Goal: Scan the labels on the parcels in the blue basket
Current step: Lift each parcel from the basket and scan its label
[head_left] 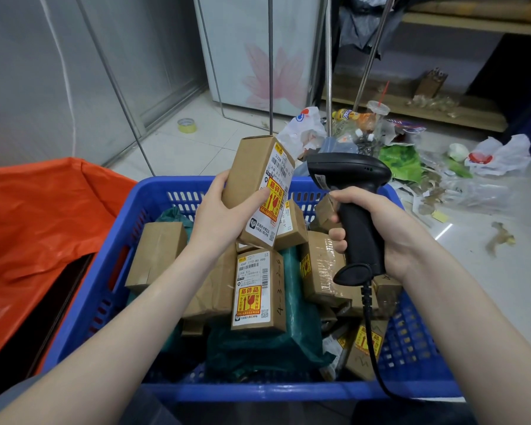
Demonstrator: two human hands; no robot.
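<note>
— Parcels: where are they?
— Heaped in the blue basket (pixel 83 305). My left hand (pixel 218 216) grips one cardboard parcel (pixel 252 185) upright above it; my right hand (pixel 377 228) is wrapped round the barcode scanner (pixel 354 191).
— Step?
— Scanning this one. Next, I'd aim squarely at its label (pixel 273 194).

parcels (pixel 259 289) in basket (pixel 288 391), bag (pixel 43 210) to its left.

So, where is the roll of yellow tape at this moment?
In the head view the tape roll lies on the floor tiles at upper left, beyond the blue basket, near the grey wall panels and left of the held parcel.
</note>
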